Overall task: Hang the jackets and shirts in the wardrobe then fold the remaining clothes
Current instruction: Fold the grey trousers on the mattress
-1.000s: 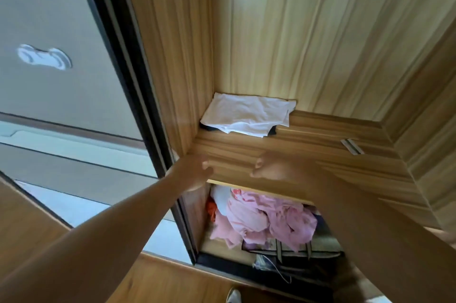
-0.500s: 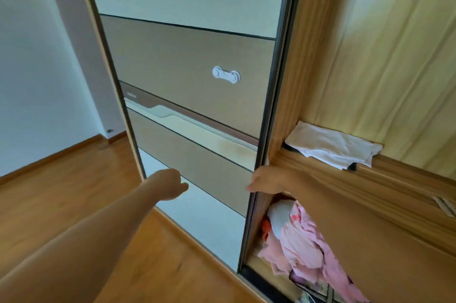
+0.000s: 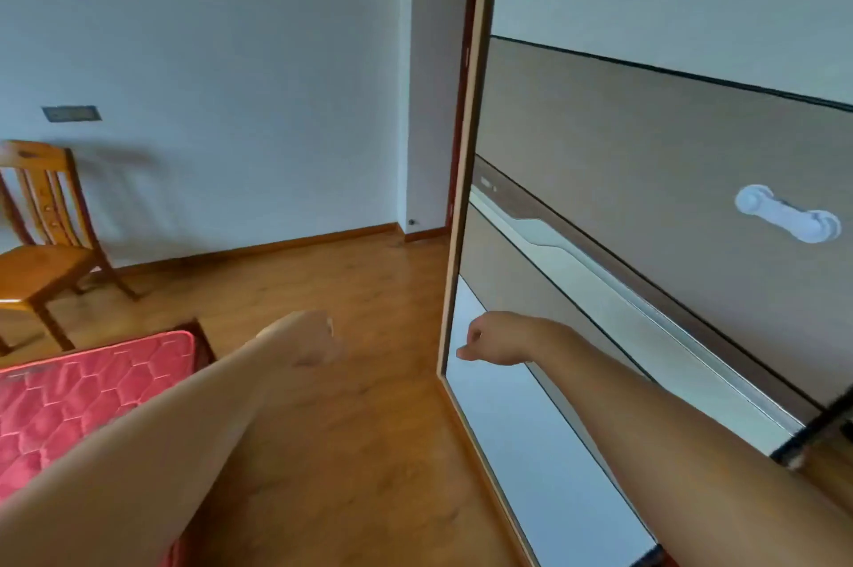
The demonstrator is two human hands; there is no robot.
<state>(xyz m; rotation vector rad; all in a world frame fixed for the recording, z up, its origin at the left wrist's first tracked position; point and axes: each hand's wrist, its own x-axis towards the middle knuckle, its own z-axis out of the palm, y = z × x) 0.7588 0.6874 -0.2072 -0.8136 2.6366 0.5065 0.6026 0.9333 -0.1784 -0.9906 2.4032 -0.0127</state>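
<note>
**Turning away from the wardrobe, both hands empty**

Since half a second ago the view has swung to the left. The shelf with the white cloth and the pink clothes under it have gone out of sight, and the wardrobe door now fills the right side. Left of the door's edge, the left hand is over the wooden floor, fingers curled in and holding nothing. The right hand, in front of the door's lower panel, is also clenched and empty. Whether it touches the door cannot be told. Probably both arms are free because the person goes to fetch the next garment. No clothes show now. Further left of the door stand a red mattress and a wooden chair.
</note>
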